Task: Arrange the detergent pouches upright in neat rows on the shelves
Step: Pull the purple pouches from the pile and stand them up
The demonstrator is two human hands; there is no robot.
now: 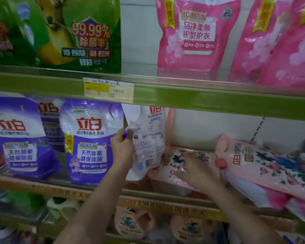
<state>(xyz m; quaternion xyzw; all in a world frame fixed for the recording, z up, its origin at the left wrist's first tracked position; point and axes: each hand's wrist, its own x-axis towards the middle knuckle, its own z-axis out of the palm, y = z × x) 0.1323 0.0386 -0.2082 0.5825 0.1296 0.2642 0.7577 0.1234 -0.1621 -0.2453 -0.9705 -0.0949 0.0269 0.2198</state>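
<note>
On the middle shelf (148, 192) my left hand (122, 148) grips a white-backed purple pouch (148, 143) by its left edge and purple cap, holding it upright with its back label toward me. Left of it stand upright purple pouches (90, 141), (16, 138). My right hand (194, 166) lies flat on a pale pink floral pouch (174, 164) lying on its side; whether it grips it I cannot tell. Another floral pouch (264, 164) with a red cap lies tilted on a pile at the right.
The top shelf holds green pouches (81, 32) at left and pink pouches (195, 32), (280, 41) at right, with a gap between. A price tag (107, 89) hangs on the green shelf rail. The lower shelf holds pink jugs (132, 222) and a green bottle.
</note>
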